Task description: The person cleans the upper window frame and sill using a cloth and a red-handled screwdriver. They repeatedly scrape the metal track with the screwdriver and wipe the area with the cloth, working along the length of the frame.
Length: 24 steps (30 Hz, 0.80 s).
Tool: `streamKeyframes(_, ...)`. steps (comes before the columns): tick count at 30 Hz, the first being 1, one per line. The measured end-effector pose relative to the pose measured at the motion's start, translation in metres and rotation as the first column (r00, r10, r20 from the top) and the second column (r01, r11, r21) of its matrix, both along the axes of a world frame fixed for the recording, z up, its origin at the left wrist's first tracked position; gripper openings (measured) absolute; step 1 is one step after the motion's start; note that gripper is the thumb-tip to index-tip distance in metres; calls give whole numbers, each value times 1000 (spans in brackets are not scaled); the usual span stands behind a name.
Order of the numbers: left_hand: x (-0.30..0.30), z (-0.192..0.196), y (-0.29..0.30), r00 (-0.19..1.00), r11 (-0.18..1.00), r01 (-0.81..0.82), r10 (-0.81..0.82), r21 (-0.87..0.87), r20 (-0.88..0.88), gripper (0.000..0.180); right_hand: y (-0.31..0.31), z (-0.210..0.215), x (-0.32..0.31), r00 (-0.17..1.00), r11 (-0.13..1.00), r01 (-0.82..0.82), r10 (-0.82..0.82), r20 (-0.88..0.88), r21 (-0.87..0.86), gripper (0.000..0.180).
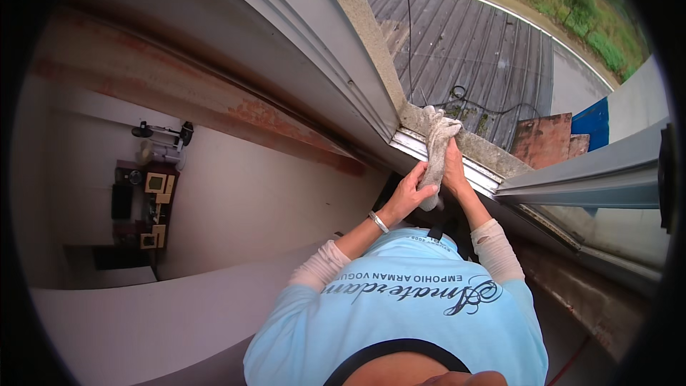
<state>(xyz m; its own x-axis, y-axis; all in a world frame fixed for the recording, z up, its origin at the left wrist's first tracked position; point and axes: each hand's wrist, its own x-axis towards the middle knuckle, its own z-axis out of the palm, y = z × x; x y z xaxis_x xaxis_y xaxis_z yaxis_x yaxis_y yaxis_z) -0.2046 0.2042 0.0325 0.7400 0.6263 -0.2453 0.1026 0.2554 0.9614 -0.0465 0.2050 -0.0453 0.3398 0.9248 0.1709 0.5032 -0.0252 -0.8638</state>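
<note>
Together, left hand (410, 197) and right hand (455, 169) clasp grimy cloth (437, 144); dark script (409, 289) marks blue shirt (429, 323).

I had the cloth (438, 139) between the left hand (409, 194) and the right hand (453, 166), over the windowsill (496, 155) near its left corner. A roof (464, 36) lay beyond the outer edge; a window sash (582, 177) stood by the right end.
</note>
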Motion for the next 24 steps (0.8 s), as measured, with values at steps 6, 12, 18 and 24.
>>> streamKeyframes(6,-3,-14,3,998,1000,-17,17,2,-66,39,6,-8,-1,963,973,44,18,267,-225,28)
streamKeyframes(12,-4,-17,-8,998,999,-47,47,-1,-46,38,13,-23,3,876,973,100,13,481,-209,26)
streamKeyframes(18,-6,-25,-11,998,1000,-26,25,-14,-54,35,12,-32,9,736,928,82,189,650,-362,36)
streamKeyframes(24,-7,-35,-15,999,998,21,-23,-62,-41,36,-8,-15,17,732,960,147,55,679,-237,20)
